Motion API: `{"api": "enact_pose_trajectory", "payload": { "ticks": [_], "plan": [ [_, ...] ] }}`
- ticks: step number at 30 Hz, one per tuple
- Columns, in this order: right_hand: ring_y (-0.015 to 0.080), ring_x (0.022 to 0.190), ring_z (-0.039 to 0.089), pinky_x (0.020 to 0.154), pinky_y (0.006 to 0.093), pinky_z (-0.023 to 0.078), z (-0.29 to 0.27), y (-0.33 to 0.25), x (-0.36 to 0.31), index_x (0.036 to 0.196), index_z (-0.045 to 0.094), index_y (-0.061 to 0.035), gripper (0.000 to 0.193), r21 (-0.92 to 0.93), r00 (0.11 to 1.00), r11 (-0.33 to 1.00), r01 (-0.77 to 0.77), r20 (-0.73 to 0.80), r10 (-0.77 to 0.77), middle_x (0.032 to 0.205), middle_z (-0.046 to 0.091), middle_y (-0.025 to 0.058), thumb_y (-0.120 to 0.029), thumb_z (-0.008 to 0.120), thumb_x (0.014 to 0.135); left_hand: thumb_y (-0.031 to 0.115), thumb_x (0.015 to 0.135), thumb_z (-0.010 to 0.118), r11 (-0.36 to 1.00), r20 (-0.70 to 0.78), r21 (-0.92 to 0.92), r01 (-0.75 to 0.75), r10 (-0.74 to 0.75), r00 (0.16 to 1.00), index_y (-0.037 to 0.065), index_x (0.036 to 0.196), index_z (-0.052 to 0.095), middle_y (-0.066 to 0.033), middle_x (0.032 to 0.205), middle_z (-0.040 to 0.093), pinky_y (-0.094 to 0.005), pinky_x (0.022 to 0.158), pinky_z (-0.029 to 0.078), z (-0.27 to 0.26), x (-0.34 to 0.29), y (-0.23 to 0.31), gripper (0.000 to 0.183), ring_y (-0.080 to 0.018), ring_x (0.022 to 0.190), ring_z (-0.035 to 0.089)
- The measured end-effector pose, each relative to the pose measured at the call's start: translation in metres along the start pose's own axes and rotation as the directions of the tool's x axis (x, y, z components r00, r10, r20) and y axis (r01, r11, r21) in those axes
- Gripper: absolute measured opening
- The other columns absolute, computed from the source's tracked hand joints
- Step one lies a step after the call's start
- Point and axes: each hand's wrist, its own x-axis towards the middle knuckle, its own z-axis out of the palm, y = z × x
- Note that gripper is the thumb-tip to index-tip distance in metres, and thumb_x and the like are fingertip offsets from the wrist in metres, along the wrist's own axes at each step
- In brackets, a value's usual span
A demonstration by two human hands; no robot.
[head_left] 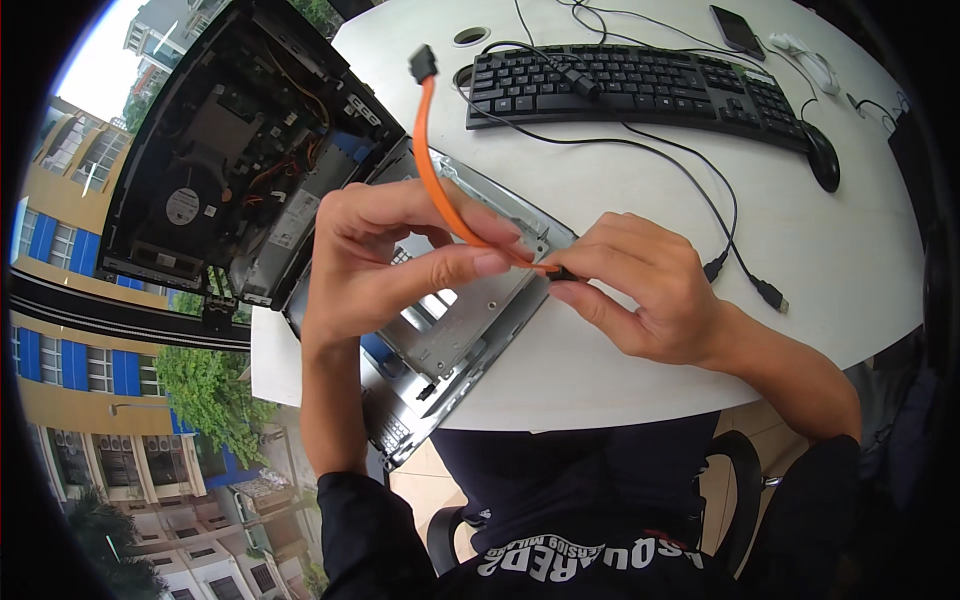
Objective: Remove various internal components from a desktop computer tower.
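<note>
An orange SATA cable [428, 150] is stretched between my hands, one end rising free with a black plug [423, 64] at its tip. My left hand [350, 250] pinches the cable between thumb and fingers. At its lower end, my right hand [650, 285] grips the other black plug [563, 273] between thumb and index finger, partly hiding it. Under my hands lies the metal panel [465, 335] of an opened desktop computer. Its other half, a black case with circuit boards and wires inside [225, 150], stands tilted at the left.
A black keyboard [640, 90] and mouse [822, 157] occupy the far side of the white table [560, 385]. Black cables, one with a USB plug [770, 293], trail to the right. A phone [737, 31] rests at the back. Beside the table's left edge is a window.
</note>
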Motion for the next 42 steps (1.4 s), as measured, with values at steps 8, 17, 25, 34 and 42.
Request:
{"api": "enact_pose_trajectory", "payload": {
  "ticks": [8,17,25,34,42],
  "plan": [
    [0.0257,0.070,0.063,0.061,0.0337,0.050,0.000,0.001,-0.003,0.100,0.071,0.0029,0.024,-0.008,0.999,1.000,0.026,0.031,-0.025,0.084,0.068,0.0123,0.000,0.080,0.078,-0.004,0.080,0.079,0.989,-0.039,0.138,-0.046,0.051,0.998,0.000,0.094,0.079,-0.0122,0.088,0.078,-0.0268,0.073,0.059,0.000,0.002,-0.007,0.015,-0.0177,0.081,0.075],
    [0.0226,0.071,0.065,0.060,0.0319,0.052,0.000,0.003,-0.002,0.094,0.071,-0.0020,0.016,-0.028,1.000,1.000,0.007,0.010,-0.007,0.083,0.069,0.0079,-0.008,0.079,0.081,-0.004,0.072,0.083,0.986,0.042,0.167,-0.004,-0.004,0.999,-0.003,0.092,0.076,-0.0184,0.085,0.076,-0.0323,0.072,0.058,0.004,0.003,0.003,0.021,-0.0230,0.079,0.074],
    [0.0230,0.070,0.065,0.059,0.0317,0.053,0.001,0.000,-0.001,0.093,0.070,-0.0017,0.017,-0.049,0.999,0.998,0.041,-0.005,-0.042,0.082,0.069,0.0082,-0.006,0.079,0.080,-0.006,0.075,0.080,0.971,0.139,0.206,-0.119,0.091,0.986,0.002,0.093,0.081,-0.0089,0.087,0.078,-0.0256,0.067,0.054,0.003,0.002,-0.005,0.020,-0.0153,0.074,0.072],
    [0.0244,0.067,0.064,0.058,0.0330,0.052,0.001,0.000,-0.001,0.092,0.070,0.0000,0.015,0.005,1.000,1.000,-0.018,0.017,0.018,0.081,0.069,0.0099,-0.004,0.078,0.080,-0.004,0.079,0.080,0.990,-0.018,0.136,-0.042,0.045,0.999,-0.002,0.097,0.078,-0.0160,0.087,0.077,-0.0225,0.059,0.050,0.016,0.001,-0.006,0.019,-0.0142,0.068,0.069],
    [0.0244,0.067,0.064,0.058,0.0337,0.050,0.000,0.001,-0.001,0.090,0.070,0.0004,0.013,0.021,0.998,0.998,-0.058,0.041,0.057,0.080,0.068,0.0102,-0.003,0.077,0.080,-0.001,0.084,0.076,0.996,0.058,0.077,-0.040,0.035,0.998,-0.003,0.106,0.076,-0.0205,0.089,0.076,-0.0261,0.061,0.058,-0.003,0.000,-0.009,0.022,-0.0201,0.075,0.075]
  ]
}}
